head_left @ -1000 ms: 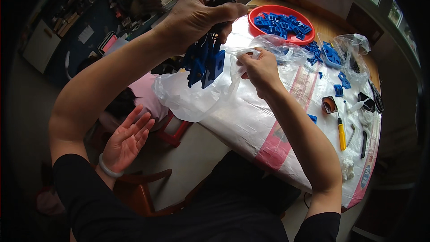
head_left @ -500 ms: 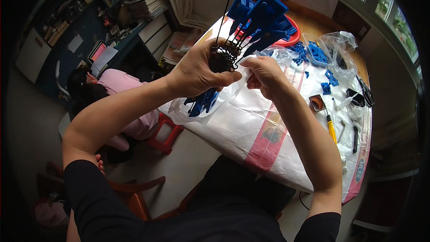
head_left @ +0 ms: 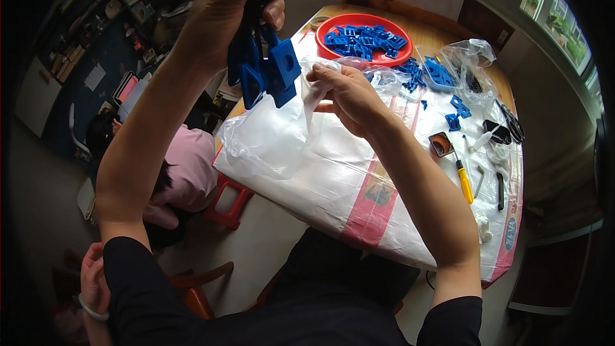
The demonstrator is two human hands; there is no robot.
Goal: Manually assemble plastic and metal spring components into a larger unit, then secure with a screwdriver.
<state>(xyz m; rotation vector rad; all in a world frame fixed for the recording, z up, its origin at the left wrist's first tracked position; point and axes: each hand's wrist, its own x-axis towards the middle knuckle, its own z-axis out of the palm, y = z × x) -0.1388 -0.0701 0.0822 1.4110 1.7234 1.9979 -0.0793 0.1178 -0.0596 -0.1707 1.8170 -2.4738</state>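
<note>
Head view: left hand (head_left: 224, 13) clamped round bunched blue square-ended plastic pieces (head_left: 278, 67), raised above translucent plastic bag (head_left: 269, 134) at table (head_left: 327, 179) edge. Right hand (head_left: 352, 99): fingertips together, pinching bag film. Risks, judged: square corners could snag, tearing film; uneven grip could shed pieces floorward.

Includes a yellow-handled screwdriver (head_left: 465, 184), a bent grey rod (head_left: 480, 181) and a slim black stick (head_left: 500, 191) side by side on the covered table (head_left: 320, 189). Shows, to the left, a person in pink (head_left: 192, 163) near a red stool (head_left: 238, 208); nearer, a wooden chair (head_left: 200, 298).
</note>
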